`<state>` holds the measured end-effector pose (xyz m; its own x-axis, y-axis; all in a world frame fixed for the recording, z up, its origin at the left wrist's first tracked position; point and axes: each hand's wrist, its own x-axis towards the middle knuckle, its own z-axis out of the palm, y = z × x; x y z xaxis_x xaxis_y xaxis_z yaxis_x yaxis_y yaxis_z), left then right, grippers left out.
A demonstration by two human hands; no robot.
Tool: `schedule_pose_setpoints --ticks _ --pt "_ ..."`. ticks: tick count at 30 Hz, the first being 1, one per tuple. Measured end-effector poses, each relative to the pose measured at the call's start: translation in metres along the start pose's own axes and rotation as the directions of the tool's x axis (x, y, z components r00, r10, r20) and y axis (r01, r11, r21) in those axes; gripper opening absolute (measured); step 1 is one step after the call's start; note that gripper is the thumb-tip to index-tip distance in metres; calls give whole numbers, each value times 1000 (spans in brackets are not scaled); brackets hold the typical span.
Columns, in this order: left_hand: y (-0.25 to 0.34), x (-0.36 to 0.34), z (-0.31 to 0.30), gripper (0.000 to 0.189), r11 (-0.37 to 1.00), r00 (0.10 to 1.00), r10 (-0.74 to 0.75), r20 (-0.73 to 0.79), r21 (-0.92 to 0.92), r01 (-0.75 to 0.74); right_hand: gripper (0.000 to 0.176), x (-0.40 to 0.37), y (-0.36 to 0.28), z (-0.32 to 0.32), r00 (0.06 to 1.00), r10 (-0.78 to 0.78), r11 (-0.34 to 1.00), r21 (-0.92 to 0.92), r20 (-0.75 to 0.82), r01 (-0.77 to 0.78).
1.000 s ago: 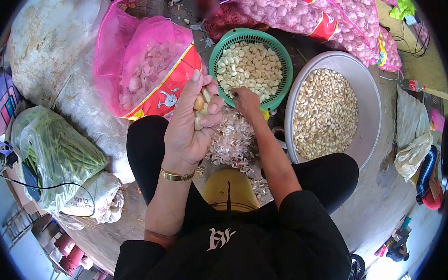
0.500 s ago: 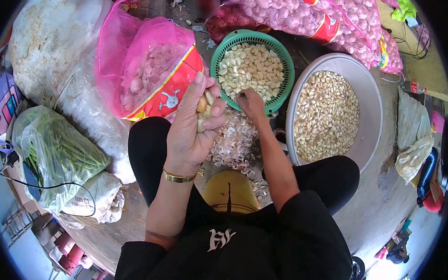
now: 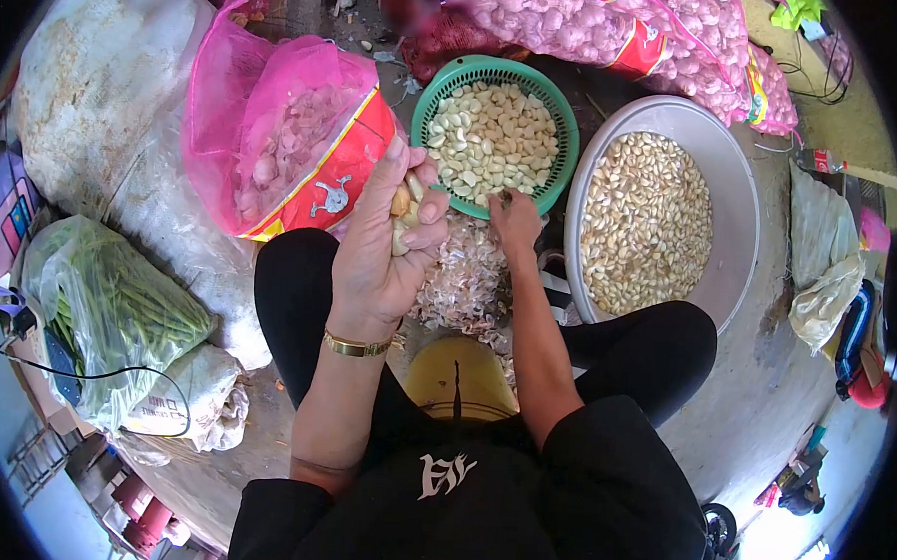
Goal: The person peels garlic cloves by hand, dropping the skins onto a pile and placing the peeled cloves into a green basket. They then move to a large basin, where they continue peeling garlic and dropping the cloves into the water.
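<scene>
Several garlic cloves point(image 3: 403, 214) are in my left hand point(image 3: 385, 247), its fingers curled round them, raised in front of the pink mesh bag point(image 3: 275, 132). My right hand point(image 3: 514, 221) is at the near rim of the green basket point(image 3: 572, 145), fingers bent together; what they hold, if anything, is too small to tell. Peeled pale cloves point(image 3: 495, 137) fill much of that basket. Below my right hand lies a heap of garlic skins point(image 3: 460, 281). To the right, a grey tub point(image 3: 737, 213) holds many unpeeled-looking cloves point(image 3: 646, 224).
Pink net bags of garlic bulbs point(image 3: 599, 36) lie at the top. A large white sack point(image 3: 107, 75) and a plastic bag of green vegetables point(image 3: 117, 306) are on the left. Something yellow point(image 3: 459, 376) stands between my knees. A person point(image 3: 802, 496) is far off at the lower right.
My right hand has moved slightly right and down, from over the cloves to the basket's near rim. My left hand keeps its cloves. The whole view has shifted slightly.
</scene>
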<state>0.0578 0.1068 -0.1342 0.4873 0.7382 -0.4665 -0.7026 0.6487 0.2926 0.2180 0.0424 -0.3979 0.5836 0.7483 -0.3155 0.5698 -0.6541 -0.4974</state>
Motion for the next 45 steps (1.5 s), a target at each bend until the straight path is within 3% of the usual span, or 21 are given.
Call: schedule_pose_setpoints --ticks 2,4,8,11,13,16,20,22,23,25,31,38,41,43,45 --pt "-1 -1 0 26 1000 1000 -4 -4 4 4 42 9 6 6 1000 -8 999 -32 1 8" --pt "1 -1 1 26 1000 1000 3 -4 0 -3 41 14 5 9 993 -46 993 -101 105 57" --pt "2 -1 0 26 1000 1000 17 -10 -2 -17 41 14 3 11 995 -40 999 -11 90 41" --pt "-1 -1 1 25 1000 1000 4 8 0 -4 39 3 0 10 978 -52 998 -9 203 55" --pt "-5 1 1 24 999 1000 -24 1 -30 24 42 -7 8 25 894 -192 981 54 404 186" --pt "-9 3 -2 23 994 997 -47 53 -96 52 41 -12 11 46 849 -290 952 42 442 304" --pt "-10 5 1 22 996 998 -37 41 -76 40 40 -6 -17 17 879 -189 979 17 438 202" --pt "-10 6 0 22 995 997 -47 55 -88 52 35 4 -21 21 939 -256 960 175 231 219" --pt "-10 7 -1 22 995 997 -48 53 -87 52 35 9 -24 24 939 -255 960 175 233 217" --pt "-11 8 -2 23 994 997 -49 59 -94 54 28 18 -32 31 953 -294 955 60 73 290" --pt "-7 7 5 27 1000 999 -8 -42 -12 8 17 32 -42 48 937 -339 941 24 83 338" --pt "-3 7 3 27 1000 1000 -7 -29 -16 6 15 42 -47 59 932 -328 930 -120 157 348" --pt "-3 6 3 26 1000 1000 -4 -28 -23 4 16 41 -45 59 933 -324 936 -94 157 340" --pt "-3 6 2 26 1000 1000 -2 -21 -22 2 18 40 -39 57 897 -442 897 -5 11 442" --pt "-3 5 1 26 1000 1000 -1 -4 -25 1 23 32 -43 37 927 -371 926 89 51 366"
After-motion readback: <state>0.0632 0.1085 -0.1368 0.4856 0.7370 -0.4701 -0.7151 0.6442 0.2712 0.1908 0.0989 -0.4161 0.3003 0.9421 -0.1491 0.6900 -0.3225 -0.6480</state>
